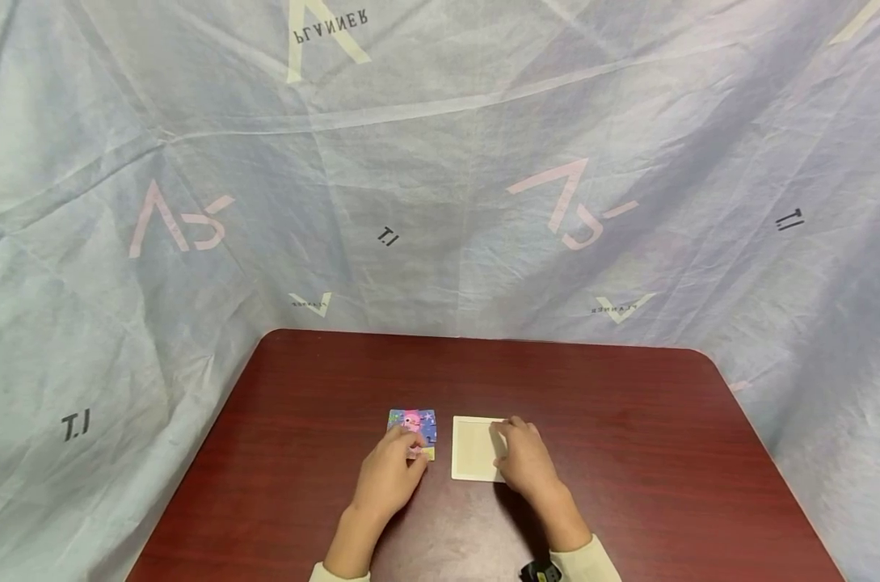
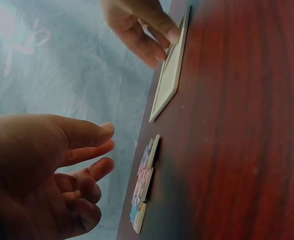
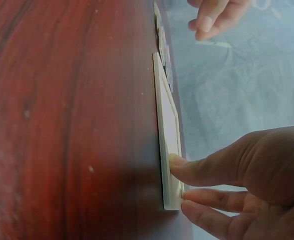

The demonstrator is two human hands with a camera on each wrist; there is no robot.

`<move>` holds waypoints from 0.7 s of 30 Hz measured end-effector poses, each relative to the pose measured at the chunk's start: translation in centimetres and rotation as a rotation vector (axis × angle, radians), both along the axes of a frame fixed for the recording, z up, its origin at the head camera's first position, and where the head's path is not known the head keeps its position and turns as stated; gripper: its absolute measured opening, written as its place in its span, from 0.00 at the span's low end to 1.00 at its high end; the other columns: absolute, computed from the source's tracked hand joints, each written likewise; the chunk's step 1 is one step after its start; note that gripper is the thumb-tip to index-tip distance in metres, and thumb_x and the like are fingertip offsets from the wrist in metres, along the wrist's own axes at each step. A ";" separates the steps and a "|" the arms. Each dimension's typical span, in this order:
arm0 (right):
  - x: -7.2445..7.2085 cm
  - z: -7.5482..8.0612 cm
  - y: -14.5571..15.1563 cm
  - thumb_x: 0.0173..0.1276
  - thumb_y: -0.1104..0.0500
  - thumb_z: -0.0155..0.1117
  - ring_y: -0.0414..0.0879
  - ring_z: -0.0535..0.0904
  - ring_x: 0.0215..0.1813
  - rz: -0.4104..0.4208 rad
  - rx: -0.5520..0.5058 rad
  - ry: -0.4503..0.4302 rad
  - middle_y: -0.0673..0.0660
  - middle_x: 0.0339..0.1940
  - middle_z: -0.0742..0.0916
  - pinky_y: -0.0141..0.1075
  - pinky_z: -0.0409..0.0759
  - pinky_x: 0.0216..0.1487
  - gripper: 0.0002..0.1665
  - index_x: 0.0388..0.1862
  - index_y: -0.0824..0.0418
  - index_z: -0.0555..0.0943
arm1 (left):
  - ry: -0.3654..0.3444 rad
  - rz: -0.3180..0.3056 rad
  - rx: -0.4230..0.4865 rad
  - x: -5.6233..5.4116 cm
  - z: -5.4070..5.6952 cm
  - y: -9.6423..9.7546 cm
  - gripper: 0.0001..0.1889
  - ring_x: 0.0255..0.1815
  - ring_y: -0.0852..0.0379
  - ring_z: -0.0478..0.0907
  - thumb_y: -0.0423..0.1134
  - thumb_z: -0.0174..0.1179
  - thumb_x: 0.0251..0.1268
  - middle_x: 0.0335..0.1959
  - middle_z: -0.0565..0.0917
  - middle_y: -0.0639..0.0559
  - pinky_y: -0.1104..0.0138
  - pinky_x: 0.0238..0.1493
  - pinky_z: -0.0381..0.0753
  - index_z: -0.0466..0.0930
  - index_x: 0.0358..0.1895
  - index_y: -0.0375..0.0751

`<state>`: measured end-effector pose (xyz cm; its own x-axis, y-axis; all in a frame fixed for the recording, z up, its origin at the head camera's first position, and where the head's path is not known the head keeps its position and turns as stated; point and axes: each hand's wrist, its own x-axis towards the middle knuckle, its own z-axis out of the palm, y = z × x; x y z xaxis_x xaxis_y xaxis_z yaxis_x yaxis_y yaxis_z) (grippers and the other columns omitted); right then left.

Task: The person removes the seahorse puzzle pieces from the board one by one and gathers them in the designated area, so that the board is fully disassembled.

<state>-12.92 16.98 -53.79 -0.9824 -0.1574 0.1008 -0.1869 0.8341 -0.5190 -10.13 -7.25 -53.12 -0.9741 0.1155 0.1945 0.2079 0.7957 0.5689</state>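
Observation:
A small jigsaw puzzle [image 1: 426, 423] lies on the table in the head view, its joined pieces showing a pink figure on blue. My left hand [image 1: 390, 477] hovers over its near side, fingers loosely bent and apart from the pieces, as the left wrist view shows. To its right is a pale, shallow puzzle tray [image 1: 476, 449] with a raised rim; its recess holds nothing in the part that shows. My right hand [image 1: 530, 462] covers the tray's right edge. In the right wrist view the thumb [image 3: 178, 161] rests on the tray and other fingertips touch near its far rim.
The dark red wooden table [image 1: 629, 412] has rounded far corners. Behind it and at both sides hangs a grey printed cloth [image 1: 440, 178]. A black band-like object [image 1: 540, 571] is at the right sleeve.

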 end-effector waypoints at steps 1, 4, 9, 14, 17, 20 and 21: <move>0.0 -0.1 0.0 0.46 0.73 0.79 0.66 0.82 0.56 -0.003 -0.005 -0.001 0.66 0.56 0.88 0.55 0.83 0.58 0.36 0.59 0.70 0.85 | -0.003 -0.012 0.001 0.2 0.1 0.1 0.05 0.41 0.55 0.86 0.37 0.71 0.65 0.42 0.85 0.51 0.57 0.40 0.85 0.88 0.41 0.44; 0.1 -0.2 0.1 0.46 0.74 0.79 0.66 0.82 0.58 -0.015 -0.016 -0.005 0.67 0.57 0.88 0.55 0.83 0.59 0.37 0.60 0.70 0.84 | -0.010 -0.047 0.008 0.8 0.2 0.4 0.06 0.41 0.55 0.86 0.38 0.73 0.65 0.41 0.84 0.52 0.57 0.41 0.85 0.89 0.42 0.44; 0.3 -0.4 0.2 0.49 0.75 0.78 0.67 0.81 0.62 -0.031 -0.036 -0.012 0.68 0.61 0.86 0.57 0.83 0.61 0.38 0.64 0.70 0.83 | 0.005 -0.071 0.014 1.4 0.3 0.6 0.08 0.42 0.56 0.86 0.39 0.74 0.64 0.42 0.84 0.54 0.57 0.43 0.85 0.89 0.43 0.45; 0.1 -0.7 0.2 0.51 0.75 0.77 0.67 0.80 0.64 -0.034 -0.047 -0.006 0.69 0.62 0.85 0.58 0.82 0.63 0.37 0.64 0.70 0.82 | 0.005 -0.072 -0.004 1.7 0.3 0.4 0.06 0.38 0.58 0.83 0.39 0.73 0.65 0.40 0.83 0.54 0.60 0.41 0.83 0.88 0.42 0.46; 0.0 -0.6 0.2 0.53 0.74 0.77 0.67 0.80 0.65 -0.031 -0.042 -0.003 0.69 0.63 0.85 0.58 0.81 0.64 0.36 0.64 0.70 0.82 | -0.017 -0.067 -0.003 2.0 0.3 0.3 0.06 0.38 0.60 0.81 0.39 0.72 0.66 0.40 0.84 0.55 0.62 0.42 0.83 0.89 0.43 0.46; 0.1 -0.4 0.1 0.55 0.72 0.78 0.66 0.82 0.65 -0.025 -0.038 -0.014 0.69 0.64 0.85 0.57 0.82 0.62 0.36 0.65 0.69 0.82 | -0.035 -0.075 0.014 2.1 0.3 0.3 0.06 0.38 0.61 0.80 0.39 0.72 0.67 0.41 0.84 0.56 0.64 0.42 0.82 0.89 0.44 0.45; 0.2 -0.3 0.1 0.55 0.71 0.78 0.65 0.82 0.65 -0.021 -0.034 -0.021 0.69 0.65 0.84 0.57 0.83 0.61 0.36 0.65 0.69 0.82 | -0.041 -0.081 0.023 2.2 0.3 0.3 0.06 0.37 0.61 0.80 0.39 0.71 0.67 0.41 0.84 0.55 0.65 0.41 0.81 0.89 0.45 0.45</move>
<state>-12.77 17.08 -54.10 -0.9874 -0.1338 0.0849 -0.1585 0.8197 -0.5505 -7.94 -6.96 -52.87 -0.9689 0.1899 0.1583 0.2472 0.7639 0.5962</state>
